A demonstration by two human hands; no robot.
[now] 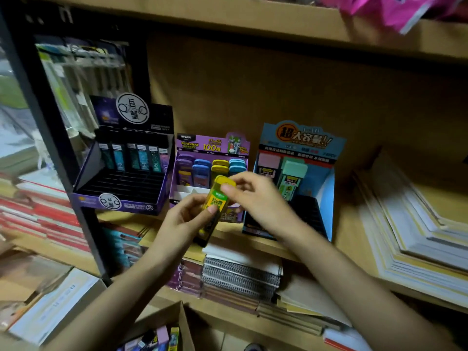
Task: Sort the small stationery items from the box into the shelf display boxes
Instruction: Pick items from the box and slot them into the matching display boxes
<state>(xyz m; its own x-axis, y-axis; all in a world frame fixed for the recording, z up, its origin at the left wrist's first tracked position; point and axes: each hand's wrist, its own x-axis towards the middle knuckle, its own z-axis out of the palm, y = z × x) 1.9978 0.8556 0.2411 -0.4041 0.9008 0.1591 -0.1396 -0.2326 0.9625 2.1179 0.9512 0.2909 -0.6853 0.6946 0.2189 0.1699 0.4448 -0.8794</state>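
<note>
A yellow lead-refill case (217, 201) is held upright in front of the purple display box (211, 145). My left hand (186, 219) grips its lower part with the thumb across the label. My right hand (255, 196) pinches its top end. The purple box holds rows of purple, blue, yellow and light-blue cases. A dark display box (121, 198) with slim cases stands to the left, a blue display box (326, 198) with pink and green erasers to the right. The cardboard source box (186, 323) with small items sits at the bottom.
All three display boxes stand on a wooden shelf (354, 224). Paper stacks (417, 236) lie at its right end. Spiral notebooks (240, 274) fill the shelf below. A black shelf post (58, 158) rises at the left, with red-edged books (45, 219) beyond it.
</note>
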